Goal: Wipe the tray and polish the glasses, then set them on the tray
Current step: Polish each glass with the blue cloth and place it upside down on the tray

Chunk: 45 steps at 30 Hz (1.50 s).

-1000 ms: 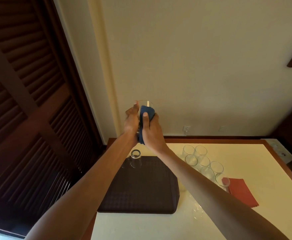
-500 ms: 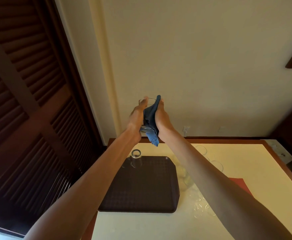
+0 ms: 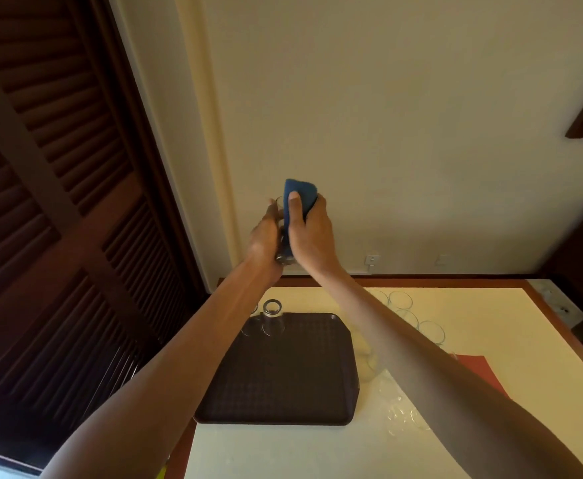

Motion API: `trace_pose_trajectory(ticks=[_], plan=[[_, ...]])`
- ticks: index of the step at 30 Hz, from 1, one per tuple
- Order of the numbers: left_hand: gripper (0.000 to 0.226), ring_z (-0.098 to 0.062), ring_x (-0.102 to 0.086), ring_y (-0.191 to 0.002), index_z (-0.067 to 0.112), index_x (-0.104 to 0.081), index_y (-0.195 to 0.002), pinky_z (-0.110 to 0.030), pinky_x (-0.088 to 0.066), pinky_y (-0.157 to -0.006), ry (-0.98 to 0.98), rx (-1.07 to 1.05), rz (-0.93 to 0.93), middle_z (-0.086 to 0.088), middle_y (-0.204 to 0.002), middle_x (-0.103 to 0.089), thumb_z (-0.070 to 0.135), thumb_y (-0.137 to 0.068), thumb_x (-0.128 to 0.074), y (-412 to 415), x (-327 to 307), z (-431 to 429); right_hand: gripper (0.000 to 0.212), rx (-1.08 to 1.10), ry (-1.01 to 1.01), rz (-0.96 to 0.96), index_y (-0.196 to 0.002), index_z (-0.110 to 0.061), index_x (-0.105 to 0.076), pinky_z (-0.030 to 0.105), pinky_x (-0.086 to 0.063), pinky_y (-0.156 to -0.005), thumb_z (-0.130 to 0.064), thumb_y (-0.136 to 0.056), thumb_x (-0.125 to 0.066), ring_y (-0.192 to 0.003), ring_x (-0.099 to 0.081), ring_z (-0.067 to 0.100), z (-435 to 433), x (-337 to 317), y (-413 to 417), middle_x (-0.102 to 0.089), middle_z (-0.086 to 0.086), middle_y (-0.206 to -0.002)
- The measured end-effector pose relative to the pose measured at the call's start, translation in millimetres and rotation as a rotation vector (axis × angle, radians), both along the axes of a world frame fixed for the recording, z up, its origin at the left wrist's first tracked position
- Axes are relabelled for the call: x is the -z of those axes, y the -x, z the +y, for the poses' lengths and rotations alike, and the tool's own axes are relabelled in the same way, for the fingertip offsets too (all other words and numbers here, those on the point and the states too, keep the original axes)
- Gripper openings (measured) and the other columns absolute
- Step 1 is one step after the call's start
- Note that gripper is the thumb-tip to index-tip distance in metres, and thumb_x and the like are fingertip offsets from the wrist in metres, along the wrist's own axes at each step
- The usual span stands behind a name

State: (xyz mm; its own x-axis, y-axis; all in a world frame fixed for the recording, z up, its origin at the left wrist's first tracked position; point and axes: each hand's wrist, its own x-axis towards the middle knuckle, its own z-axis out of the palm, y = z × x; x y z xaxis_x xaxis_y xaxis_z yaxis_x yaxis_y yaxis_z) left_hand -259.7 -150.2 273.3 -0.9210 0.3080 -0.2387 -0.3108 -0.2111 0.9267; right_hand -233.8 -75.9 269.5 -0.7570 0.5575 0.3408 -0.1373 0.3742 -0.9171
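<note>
— Above the tray, raised against the wall: item one?
— Held glass, clear, one. Left hand has its fingers curled round it. Only the base and a bit of rim show between the two hands.
— Item two?
— Blue cloth, one, folded over the top of the held glass. Right hand grips it, with the thumb pressing cloth to glass and the fingers wrapped behind.
— On the table?
— Tray, dark, textured, one, flat at the table's left side. Standing glass, one, on its far left corner. A second is just beside it, partly hidden by the left forearm.
— Right of the tray?
— Loose glasses, clear, clustered on the tabletop. Some are behind the right forearm, so the count cannot be told. Red napkin, one, flat, near them.
— Surroundings?
— Louvred door, dark wood, at left. Cream wall behind the table.
</note>
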Motion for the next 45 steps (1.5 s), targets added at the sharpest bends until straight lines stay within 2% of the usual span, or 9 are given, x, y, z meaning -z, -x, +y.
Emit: trace_pose_trajectory(ticks=[3, 8, 13, 16, 21, 31, 34, 38, 45], plan=[[0.055, -0.028, -0.074, -0.095, 0.020, -0.074, -0.115, -0.043, -0.058, -0.085, 0.014, 0.016, 0.022, -0.006, -0.096, -0.079, 0.061, -0.106, -0.039, -6.1, -2.9, 2.7, 0.061, -0.070, 0.349, -0.142, -0.104, -0.004, -0.063, 0.027, -0.044, -0.046, -0.058, -0.103, -0.034, -0.054, -0.059, 0.018, 14.0, -17.9, 5.2, -0.063, 0.004, -0.070], [0.046, -0.025, -0.073, -0.093, 0.020, -0.075, -0.107, -0.040, -0.058, -0.086, 0.108, 0.012, 0.030, -0.006, -0.099, -0.077, 0.062, -0.092, -0.064, -14.2, -16.6, 4.5, 0.066, -0.205, 0.961, -0.227, -0.066, -0.016, -0.067, 0.032, -0.052, -0.064, -0.064, -0.099, -0.038, -0.061, -0.065, 0.023, 21.2, -12.5, 4.4, -0.065, 0.007, -0.066], [0.055, -0.032, -0.068, -0.086, 0.011, -0.067, -0.121, -0.032, -0.050, -0.065, 0.058, -0.085, 0.029, 0.000, -0.090, -0.065, 0.060, -0.097, -0.060, -6.0, -16.9, 4.1, 0.068, -0.155, 0.734, -0.329, -0.104, -0.018, -0.068, 0.034, -0.056, -0.079, -0.075, -0.094, -0.032, -0.080, -0.071, 0.019, -3.5, 12.3, 8.1, -0.071, 0.005, -0.092], [0.060, -0.025, -0.072, -0.095, 0.015, -0.066, -0.121, -0.034, -0.057, -0.073, 0.077, -0.063, 0.037, -0.008, -0.108, -0.073, 0.067, -0.094, -0.054, -0.4, -10.5, 1.7, 0.050, -0.116, 0.310, -0.207, -0.120, -0.007, -0.050, 0.020, -0.052, -0.061, -0.051, -0.106, -0.031, -0.076, -0.067, 0.014, -13.5, 15.1, -12.4, -0.067, 0.007, -0.097], [0.048, -0.026, -0.073, -0.103, 0.016, -0.071, -0.120, -0.037, -0.059, -0.080, 0.017, 0.003, -0.028, -0.011, -0.111, -0.077, 0.053, -0.108, -0.043, -8.2, -11.1, -0.7, 0.042, 0.011, -0.054, 0.077, -0.130, -0.012, -0.039, 0.030, -0.058, -0.071, -0.045, -0.104, -0.042, -0.090, -0.066, 0.018, -11.3, 13.6, -12.2, -0.061, 0.008, -0.112], [0.069, -0.027, -0.070, -0.110, 0.030, -0.073, -0.124, -0.047, -0.056, -0.099, 0.108, 0.006, 0.054, -0.005, -0.117, -0.075, 0.081, -0.093, -0.040, -18.6, -11.7, -0.3, 0.068, -0.181, 0.759, -0.285, -0.084, -0.010, -0.070, 0.033, -0.052, -0.061, -0.067, -0.099, -0.035, -0.061, -0.062, 0.028, 17.8, -25.6, 2.6, -0.068, 0.008, -0.063], [0.067, -0.026, -0.065, -0.116, 0.031, -0.073, -0.118, -0.049, -0.048, -0.109, 0.137, -0.037, 0.052, -0.004, -0.122, -0.072, 0.085, -0.087, -0.046, -19.5, -13.8, -0.2, 0.065, -0.153, 0.737, -0.270, -0.067, -0.016, -0.063, 0.030, -0.048, -0.060, -0.062, -0.102, -0.033, -0.056, -0.059, 0.021, 11.0, -25.7, -0.5, -0.063, 0.001, -0.052], [0.055, -0.005, -0.058, -0.091, 0.031, -0.063, -0.120, -0.030, -0.044, -0.080, 0.119, -0.069, 0.069, 0.007, -0.110, -0.063, 0.075, -0.097, -0.040, -21.9, -19.2, -0.2, 0.063, -0.133, 0.714, -0.301, -0.078, -0.017, -0.061, 0.033, -0.051, -0.069, -0.067, -0.100, -0.029, -0.072, -0.063, 0.021, 0.1, -20.3, -3.8, -0.064, 0.006, -0.075], [0.059, -0.019, -0.066, -0.099, 0.016, -0.057, -0.127, -0.029, -0.052, -0.079, 0.144, -0.132, 0.068, -0.004, -0.111, -0.067, 0.068, -0.102, -0.040, -12.0, -21.6, -6.6, 0.039, -0.104, 0.085, -0.100, -0.120, -0.011, -0.047, 0.032, -0.056, -0.076, -0.045, -0.107, -0.034, -0.091, -0.068, 0.021, -25.5, 11.9, -24.4, -0.066, 0.007, -0.104]])
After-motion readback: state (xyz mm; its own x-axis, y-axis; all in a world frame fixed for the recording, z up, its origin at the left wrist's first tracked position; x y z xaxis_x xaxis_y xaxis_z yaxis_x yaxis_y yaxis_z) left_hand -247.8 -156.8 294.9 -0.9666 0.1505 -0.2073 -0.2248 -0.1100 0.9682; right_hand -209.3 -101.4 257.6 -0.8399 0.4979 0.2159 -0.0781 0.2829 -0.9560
